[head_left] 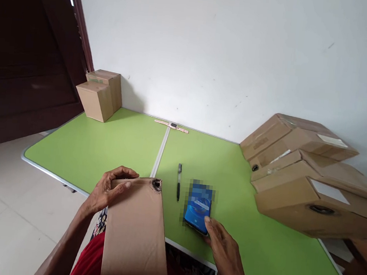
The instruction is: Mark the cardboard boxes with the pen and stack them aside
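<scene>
My left hand grips the far left corner of a cardboard box, its thumb on the top face and its fingers over the far edge. A dark, scribbled-looking round mark or hole shows at the box's far right corner. At the lower right edge of a smartphone with a lit blue screen, my right hand has its thumb on the rim; its other fingers are mostly hidden underneath. Between box and phone lies a pen with a dark grip. Part of the phone is pixelated.
Two small cardboard boxes stand at the table's far left corner. Several larger cardboard boxes are piled on the right. A wristwatch lies by the wall at the back of the green table. A dark door is on the left.
</scene>
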